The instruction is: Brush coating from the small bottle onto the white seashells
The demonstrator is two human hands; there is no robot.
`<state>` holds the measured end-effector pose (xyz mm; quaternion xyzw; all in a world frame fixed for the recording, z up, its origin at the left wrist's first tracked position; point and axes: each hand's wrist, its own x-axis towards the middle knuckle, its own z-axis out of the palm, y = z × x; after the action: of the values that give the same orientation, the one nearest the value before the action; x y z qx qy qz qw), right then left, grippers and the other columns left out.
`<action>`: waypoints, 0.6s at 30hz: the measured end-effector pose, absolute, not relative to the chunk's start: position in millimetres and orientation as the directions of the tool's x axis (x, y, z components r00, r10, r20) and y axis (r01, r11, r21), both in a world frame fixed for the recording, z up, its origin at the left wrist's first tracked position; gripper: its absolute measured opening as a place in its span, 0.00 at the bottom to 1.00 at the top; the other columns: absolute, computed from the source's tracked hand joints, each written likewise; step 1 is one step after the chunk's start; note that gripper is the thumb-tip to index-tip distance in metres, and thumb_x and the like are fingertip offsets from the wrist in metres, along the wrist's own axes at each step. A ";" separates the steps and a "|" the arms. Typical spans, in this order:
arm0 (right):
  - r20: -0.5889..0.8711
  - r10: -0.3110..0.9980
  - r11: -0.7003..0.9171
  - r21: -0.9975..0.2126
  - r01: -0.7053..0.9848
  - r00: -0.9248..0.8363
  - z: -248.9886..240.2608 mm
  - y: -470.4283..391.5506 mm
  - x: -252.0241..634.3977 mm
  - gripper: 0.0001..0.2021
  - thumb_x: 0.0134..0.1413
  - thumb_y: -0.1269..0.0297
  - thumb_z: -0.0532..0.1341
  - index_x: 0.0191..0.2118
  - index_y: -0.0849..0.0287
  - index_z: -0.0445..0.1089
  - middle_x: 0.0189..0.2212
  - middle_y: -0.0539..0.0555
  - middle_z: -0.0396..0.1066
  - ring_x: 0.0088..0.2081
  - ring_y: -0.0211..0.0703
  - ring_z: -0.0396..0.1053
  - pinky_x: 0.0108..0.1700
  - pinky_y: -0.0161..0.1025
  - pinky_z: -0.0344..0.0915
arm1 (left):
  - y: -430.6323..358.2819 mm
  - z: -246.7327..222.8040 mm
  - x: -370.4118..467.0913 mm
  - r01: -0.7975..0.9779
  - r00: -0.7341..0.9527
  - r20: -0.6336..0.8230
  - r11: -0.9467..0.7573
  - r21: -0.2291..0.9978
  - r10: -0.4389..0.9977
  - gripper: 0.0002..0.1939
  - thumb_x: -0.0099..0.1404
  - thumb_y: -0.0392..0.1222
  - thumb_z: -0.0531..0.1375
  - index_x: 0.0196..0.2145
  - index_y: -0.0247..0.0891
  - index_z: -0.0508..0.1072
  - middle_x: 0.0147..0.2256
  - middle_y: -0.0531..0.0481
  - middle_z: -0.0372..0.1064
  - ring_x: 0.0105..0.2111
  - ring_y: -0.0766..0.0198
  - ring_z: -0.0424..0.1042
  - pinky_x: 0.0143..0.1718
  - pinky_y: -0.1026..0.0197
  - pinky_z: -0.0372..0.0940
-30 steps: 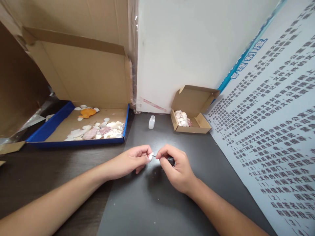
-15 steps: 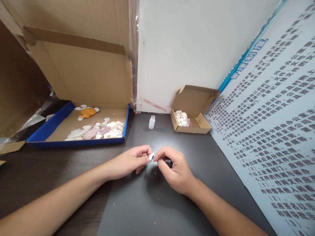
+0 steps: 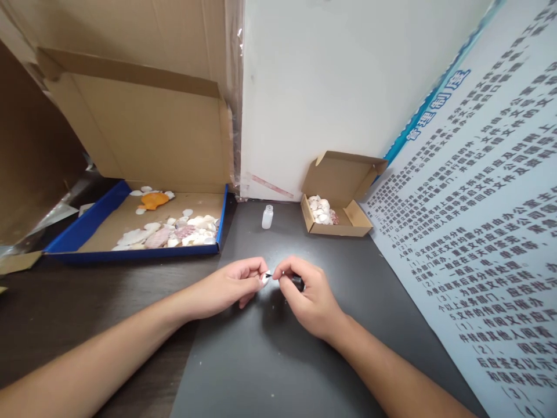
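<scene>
Between the thumb and fingers of my left hand [image 3: 241, 284] a small white seashell [image 3: 265, 278] is pinched. My right hand [image 3: 311, 299] is closed round a black brush cap [image 3: 298, 282], whose dark thin tip lies against the face of the shell. Most of the cap is hidden by my fingers. Beyond both hands stands a small uncapped bottle [image 3: 267, 218], upright, with whitish contents.
To the left, an open blue-edged cardboard box [image 3: 130, 256] holds many shells, with an orange scallop shell [image 3: 154, 201] at its back. A smaller open carton [image 3: 339, 231] with shells stands back right. A printed sheet [image 3: 456, 255] leans along the right side.
My right hand has shifted slightly, bringing the brush tip from beside the shell's edge onto its face. The shell has turned slightly in my left hand. The bottle and boxes stay put.
</scene>
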<state>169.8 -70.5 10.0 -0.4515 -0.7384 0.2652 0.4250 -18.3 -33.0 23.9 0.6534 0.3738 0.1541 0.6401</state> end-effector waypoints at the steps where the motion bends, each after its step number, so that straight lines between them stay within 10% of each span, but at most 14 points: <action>1: 0.386 0.903 0.430 -0.783 0.449 -0.190 9.7 -69.6 170.2 0.08 0.51 0.76 0.54 0.30 0.58 0.68 0.23 0.47 0.64 0.25 0.36 0.60 0.29 0.33 0.57 | -33.0 24.1 -18.1 0.294 0.672 -0.282 0.103 0.950 0.685 0.11 0.64 0.50 0.54 0.32 0.40 0.60 0.20 0.61 0.53 0.22 0.68 0.55 0.28 0.64 0.50; 18: 0.332 0.918 0.394 -0.820 0.415 -0.216 9.8 -67.1 170.9 0.08 0.51 0.76 0.54 0.30 0.58 0.68 0.22 0.46 0.63 0.25 0.36 0.60 0.29 0.33 0.57 | -33.7 23.5 -18.0 0.277 0.674 -0.280 0.118 0.954 0.683 0.10 0.63 0.49 0.55 0.32 0.41 0.60 0.20 0.61 0.54 0.22 0.68 0.55 0.28 0.64 0.51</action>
<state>170.9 -67.1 9.8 -0.4626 -0.7204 0.2982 0.4221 -18.0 -33.7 23.5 0.6454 0.3720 0.1568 0.6485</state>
